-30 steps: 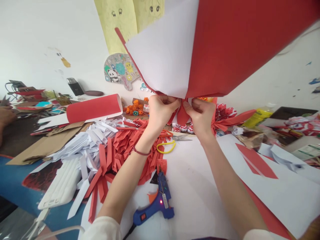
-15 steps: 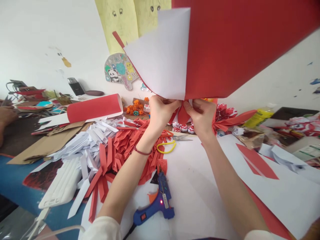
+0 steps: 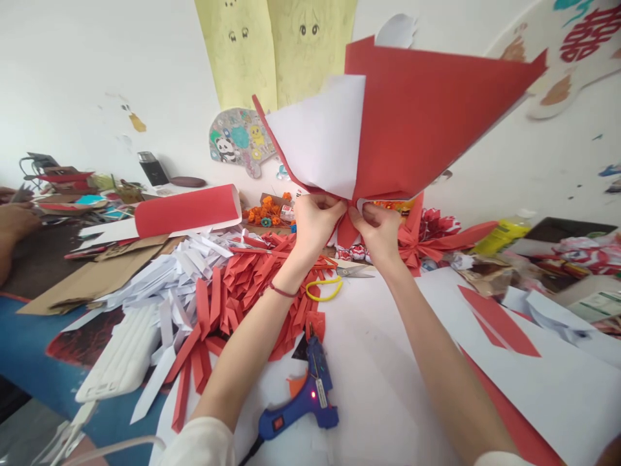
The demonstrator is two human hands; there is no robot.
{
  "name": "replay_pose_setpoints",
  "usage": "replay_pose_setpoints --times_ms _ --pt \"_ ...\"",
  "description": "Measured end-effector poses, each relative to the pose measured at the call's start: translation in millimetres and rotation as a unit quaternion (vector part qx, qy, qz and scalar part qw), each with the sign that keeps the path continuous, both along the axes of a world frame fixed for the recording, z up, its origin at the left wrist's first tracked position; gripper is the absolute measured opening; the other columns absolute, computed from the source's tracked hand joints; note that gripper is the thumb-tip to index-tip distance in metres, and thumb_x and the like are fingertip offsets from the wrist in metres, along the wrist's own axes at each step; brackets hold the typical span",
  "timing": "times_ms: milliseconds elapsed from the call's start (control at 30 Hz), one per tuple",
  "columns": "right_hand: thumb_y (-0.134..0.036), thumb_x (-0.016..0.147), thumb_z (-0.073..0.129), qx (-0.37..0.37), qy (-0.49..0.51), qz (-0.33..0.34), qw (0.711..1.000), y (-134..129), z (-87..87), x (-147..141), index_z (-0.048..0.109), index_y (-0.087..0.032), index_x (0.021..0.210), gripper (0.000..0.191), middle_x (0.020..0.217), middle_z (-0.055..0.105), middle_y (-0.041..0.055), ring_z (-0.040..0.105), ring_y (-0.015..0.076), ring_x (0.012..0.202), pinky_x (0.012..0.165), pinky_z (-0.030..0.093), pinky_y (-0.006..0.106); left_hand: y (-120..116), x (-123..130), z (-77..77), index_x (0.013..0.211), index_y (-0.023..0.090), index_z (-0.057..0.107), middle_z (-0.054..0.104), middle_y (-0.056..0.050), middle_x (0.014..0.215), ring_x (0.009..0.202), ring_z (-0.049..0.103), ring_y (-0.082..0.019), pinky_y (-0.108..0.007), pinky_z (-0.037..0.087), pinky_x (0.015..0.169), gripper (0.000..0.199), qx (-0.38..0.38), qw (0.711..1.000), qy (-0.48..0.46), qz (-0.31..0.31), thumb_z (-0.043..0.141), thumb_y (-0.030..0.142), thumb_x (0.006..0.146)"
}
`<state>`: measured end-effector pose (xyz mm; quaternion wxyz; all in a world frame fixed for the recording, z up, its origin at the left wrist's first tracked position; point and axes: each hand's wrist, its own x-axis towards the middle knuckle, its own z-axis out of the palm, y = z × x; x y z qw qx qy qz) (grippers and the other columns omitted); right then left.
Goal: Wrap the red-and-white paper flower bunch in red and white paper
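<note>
A large sheet of paper (image 3: 427, 123), red with a white section on its left, is raised above the table and gathered to a narrow neck at its bottom. My left hand (image 3: 317, 223) pinches the left side of that neck, fingers closed. On its right side my right hand (image 3: 381, 233) is closed too, thumb and fingers on the paper. The two hands nearly touch. Beneath my hands lie yellow-handled scissors (image 3: 324, 289). A blue glue gun (image 3: 305, 395) with a lit red light rests between my forearms on white paper.
Piles of folded red strips (image 3: 252, 285) and white strips (image 3: 174, 268) lie left, near a red paper roll (image 3: 187, 210) and a white phone-like object (image 3: 119, 356). Another person's hand (image 3: 19, 223) is at the far left. A yellow bottle (image 3: 504, 232) lies at the right.
The red and white paper has tilted away and come down, so more of the wall shows behind it. Both my hands still hold its neck, a little closer together.
</note>
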<state>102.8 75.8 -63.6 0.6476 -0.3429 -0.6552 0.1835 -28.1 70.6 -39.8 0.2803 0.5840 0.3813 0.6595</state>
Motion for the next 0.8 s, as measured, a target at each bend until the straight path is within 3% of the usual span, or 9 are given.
replay_pose_setpoints --times_ms 233,500,800 --pt "-0.053 0.074 0.077 -0.035 0.027 0.03 0.999 2.0 -3.3 -1.3 0.024 -0.02 0.057 0.065 0.06 0.019 -0.0044 0.02 0.0073 0.056 0.052 0.013 0.027 4.1 -0.7 -3.0 0.054 0.014 0.065 0.059 0.0 0.051 0.052 0.05 -0.01 -0.022 0.035 0.05 0.021 -0.005 0.999 0.027 0.036 0.066 0.024 0.071" --pt "-0.053 0.073 0.078 -0.035 0.037 0.036 0.998 -1.0 -0.5 0.1 0.024 -0.02 0.056 0.065 0.059 0.018 -0.0047 0.018 0.0073 0.056 0.052 0.012 0.028 -0.5 -1.5 1.7 0.049 0.014 0.061 0.054 0.001 0.047 0.049 0.045 -0.009 -0.023 0.031 0.049 0.028 0.01 0.997 0.062 0.037 0.066 0.025 0.075" --pt "-0.06 0.073 0.076 -0.014 0.017 0.05 0.999 -1.4 0.2 2.5 0.025 -0.021 0.055 0.068 0.059 0.018 -0.004 0.018 0.0085 0.055 0.052 0.013 0.029 1.1 -3.6 0.9 0.048 0.014 0.057 0.052 0.002 0.049 0.048 0.042 -0.007 -0.022 0.033 0.049 0.026 0.003 1.0 -0.006 -0.03 0.068 0.017 0.071"
